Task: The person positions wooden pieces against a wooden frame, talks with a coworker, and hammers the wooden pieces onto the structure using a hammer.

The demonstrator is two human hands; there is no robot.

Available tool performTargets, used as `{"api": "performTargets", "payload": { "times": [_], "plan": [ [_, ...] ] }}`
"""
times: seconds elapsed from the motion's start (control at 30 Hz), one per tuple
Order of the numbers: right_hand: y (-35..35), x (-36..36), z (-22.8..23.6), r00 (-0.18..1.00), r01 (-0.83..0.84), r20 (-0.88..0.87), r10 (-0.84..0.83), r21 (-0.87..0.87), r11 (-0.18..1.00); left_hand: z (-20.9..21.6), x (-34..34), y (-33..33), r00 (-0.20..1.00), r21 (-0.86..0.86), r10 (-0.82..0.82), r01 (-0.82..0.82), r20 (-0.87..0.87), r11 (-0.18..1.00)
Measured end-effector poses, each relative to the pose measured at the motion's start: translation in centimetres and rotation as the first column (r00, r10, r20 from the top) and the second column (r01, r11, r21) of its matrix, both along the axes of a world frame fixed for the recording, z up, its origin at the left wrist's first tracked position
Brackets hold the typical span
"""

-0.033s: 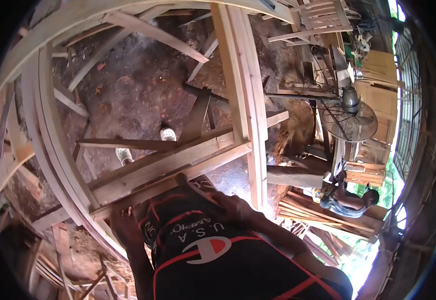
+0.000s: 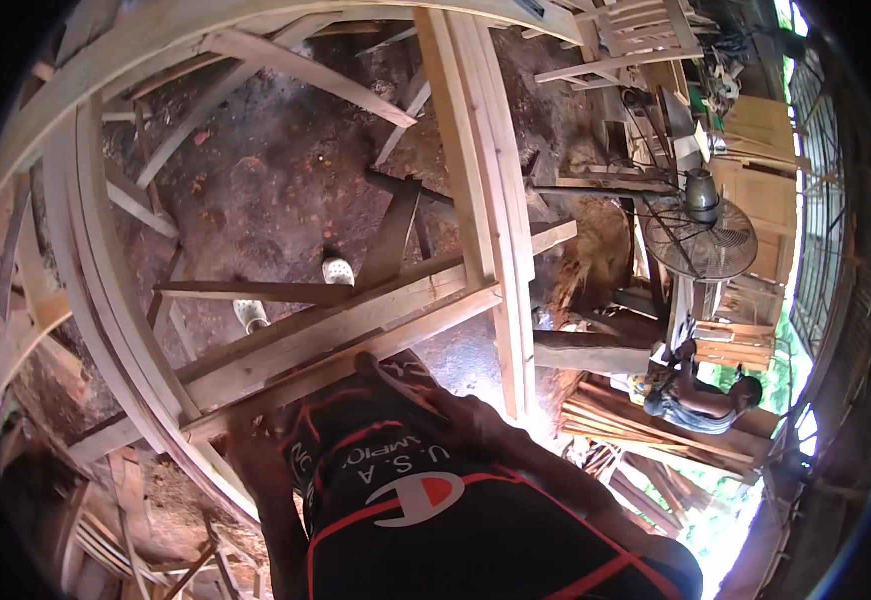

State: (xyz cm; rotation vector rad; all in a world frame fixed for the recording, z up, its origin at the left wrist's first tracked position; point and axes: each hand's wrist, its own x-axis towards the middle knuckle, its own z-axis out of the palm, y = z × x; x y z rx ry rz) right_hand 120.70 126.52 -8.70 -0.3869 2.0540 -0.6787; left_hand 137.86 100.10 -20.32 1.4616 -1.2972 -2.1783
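My right hand (image 2: 456, 408), held against my front, is closed around a light wooden handle (image 2: 384, 374). The handle's rounded end points to the near wooden rail (image 2: 436, 322); its other end is hidden by the hand. At the left end of that rail is my left hand (image 2: 248, 445), dark and blurred, its fingers too unclear to read. A second, wider crosspiece (image 2: 356, 320) runs just beyond the near rail. Both slant between a long left beam (image 2: 106, 270) and a long right beam (image 2: 504, 200) of a wooden frame.
Beyond the crosspiece a brown diagonal board (image 2: 393, 235) leans, and two white clogs (image 2: 338, 271) are on the dirt floor. A caged fan (image 2: 701, 240) stands at right, with another person (image 2: 701, 405) near stacked planks (image 2: 646, 430). A slatted wooden piece (image 2: 646, 40) is at far right.
My left hand looks more blurred and has shifted slightly at the rail's end. The handle in my right hand has moved very little. The view has shifted slightly.
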Motion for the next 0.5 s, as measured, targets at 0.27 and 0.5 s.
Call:
{"api": "performTargets", "payload": {
  "times": [0.27, 0.5],
  "plan": [
    [8.4, -0.3, -0.3, 1.0, 0.011, 0.008, -0.012, 0.098, 0.995, 3.9, -9.2, 5.6, 0.797, -0.489, -0.49, 0.604, 0.354, 0.629],
    [14.6, -4.0, -2.8, 0.943, -0.19, -0.3, 0.142, -0.136, 0.972, -4.0, -18.2, 8.3, 0.673, -0.676, -0.371, 0.722, 0.64, 0.145]
  ]
}}
